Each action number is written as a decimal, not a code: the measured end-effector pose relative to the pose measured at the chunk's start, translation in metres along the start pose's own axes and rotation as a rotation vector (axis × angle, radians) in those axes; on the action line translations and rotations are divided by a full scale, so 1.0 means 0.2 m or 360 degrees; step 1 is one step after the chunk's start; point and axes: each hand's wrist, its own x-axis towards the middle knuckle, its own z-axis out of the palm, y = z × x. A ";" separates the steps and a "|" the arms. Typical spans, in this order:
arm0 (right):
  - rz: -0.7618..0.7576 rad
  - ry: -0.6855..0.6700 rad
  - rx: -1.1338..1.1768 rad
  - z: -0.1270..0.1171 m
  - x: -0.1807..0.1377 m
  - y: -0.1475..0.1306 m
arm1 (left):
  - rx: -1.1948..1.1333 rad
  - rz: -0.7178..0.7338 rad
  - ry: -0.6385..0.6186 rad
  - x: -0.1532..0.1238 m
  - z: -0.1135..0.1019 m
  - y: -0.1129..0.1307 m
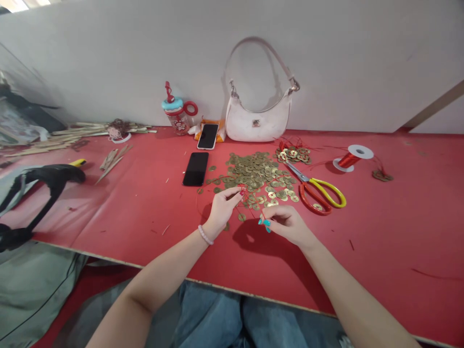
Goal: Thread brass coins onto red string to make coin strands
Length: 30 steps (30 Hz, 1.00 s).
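Observation:
My left hand hovers just above the red table, fingers pinched on a thin red cord at the near edge of a pile of brass coins. My right hand is beside it, fingers curled and pinched on the same cord, blue-painted nails showing. A coin lies between the two hands. Whether a coin hangs on the cord I cannot tell.
Red-and-yellow scissors lie right of the pile, with a strung bunch of coins and a red cord spool behind. Two phones, a cup, a white handbag stand further back. Bamboo sticks lie left.

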 end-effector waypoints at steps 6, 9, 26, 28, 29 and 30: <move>-0.0004 0.0017 0.0015 0.00 0.00 -0.01 | -0.0006 0.0010 -0.0024 0.00 0.00 0.00; 0.0006 0.0012 -0.0025 0.00 0.00 0.00 | 0.0016 0.0034 -0.0036 0.00 0.00 0.00; 0.0200 0.0387 -0.0324 0.04 0.06 0.11 | 0.0128 0.0167 -0.0128 0.01 0.00 -0.03; 0.0231 0.0393 -0.0200 0.04 0.06 0.15 | 0.0214 0.0173 -0.0169 0.00 0.00 -0.02; 0.0224 0.0390 -0.0156 0.04 0.07 0.16 | 0.0259 0.0171 -0.0201 0.00 0.01 -0.02; 0.0204 0.0384 -0.0129 0.04 0.07 0.17 | 0.0304 0.0179 -0.0248 0.00 0.01 -0.01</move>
